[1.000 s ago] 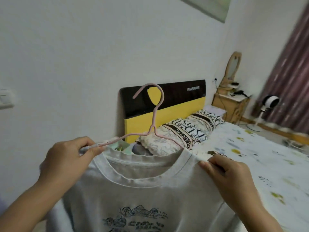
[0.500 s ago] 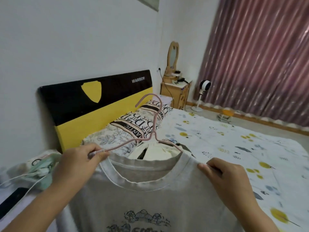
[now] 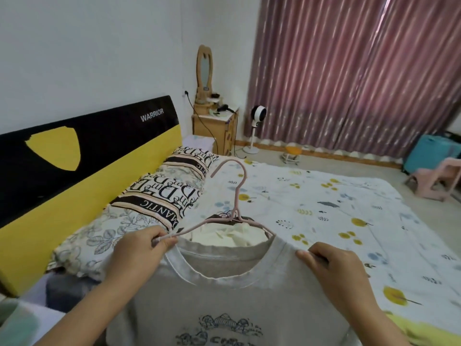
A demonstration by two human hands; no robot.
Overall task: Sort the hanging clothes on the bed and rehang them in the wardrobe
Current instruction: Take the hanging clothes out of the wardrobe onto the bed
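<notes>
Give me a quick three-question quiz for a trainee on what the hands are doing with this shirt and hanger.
1. True or false: the left hand pinches the bare end of the pink hanger.
2. Which part of the grey shirt does the right hand grip? A) hem B) shoulder C) sleeve cuff
3. Fill in: the hanger's other end goes into the shirt's ____.

Key: 1 true; 2 B; 3 neck opening.
</notes>
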